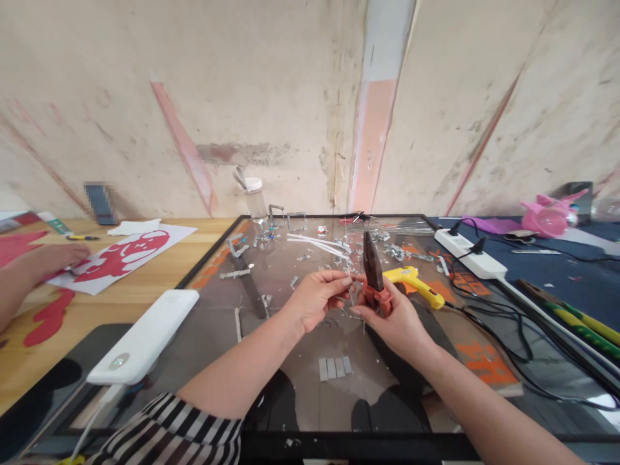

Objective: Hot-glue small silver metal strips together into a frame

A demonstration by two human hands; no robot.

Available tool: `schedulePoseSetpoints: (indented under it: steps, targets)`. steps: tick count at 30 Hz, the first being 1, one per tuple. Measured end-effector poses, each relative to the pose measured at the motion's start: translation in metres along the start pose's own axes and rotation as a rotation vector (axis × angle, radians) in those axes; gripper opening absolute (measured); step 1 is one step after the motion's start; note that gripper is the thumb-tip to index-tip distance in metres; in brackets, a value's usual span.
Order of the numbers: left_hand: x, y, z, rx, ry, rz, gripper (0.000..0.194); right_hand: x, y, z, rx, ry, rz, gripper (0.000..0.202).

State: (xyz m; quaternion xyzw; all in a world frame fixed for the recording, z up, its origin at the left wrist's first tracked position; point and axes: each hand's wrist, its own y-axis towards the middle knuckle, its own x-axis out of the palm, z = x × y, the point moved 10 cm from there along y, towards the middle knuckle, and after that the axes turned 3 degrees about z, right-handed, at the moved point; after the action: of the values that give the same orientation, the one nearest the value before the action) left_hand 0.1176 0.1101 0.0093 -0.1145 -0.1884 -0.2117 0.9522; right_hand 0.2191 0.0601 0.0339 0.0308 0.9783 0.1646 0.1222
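Note:
My right hand point(400, 320) is wrapped round a pair of pliers point(374, 265) with red handles and dark jaws that point up and away from me. Close beside it, my left hand point(322, 297) is closed in a pinch on a thin pale strip point(352, 294). My right fingertips come up to the same strip; whether they grip it too, I cannot tell. Below the hands, several small grey rectangular pieces point(334, 368) lie in a row on the glass tabletop point(300, 403). White sticks point(317, 244) and silvery scraps point(400, 252) lie beyond the hands.
A yellow glue gun point(416, 284) lies right of the pliers, its black cable trailing. Further right is a white power strip point(469, 255). A white power bank point(145, 336) rests at left. Another person's hand point(62, 258) works by a red paper cutout point(123, 258). A lidded jar point(255, 199) stands behind.

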Motion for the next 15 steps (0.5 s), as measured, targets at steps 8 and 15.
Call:
schedulePoseSetpoints:
  steps: [8, 15]
  targets:
    - [0.006, -0.003, 0.003, -0.001, 0.023, -0.068, 0.025, 0.003, 0.002, 0.009, 0.014, 0.0, -0.02, 0.037]
    - [-0.009, -0.001, 0.011, 0.0, 0.085, 0.0, 0.023, -0.008, 0.004, 0.005, 0.046, -0.099, -0.096, 0.031]
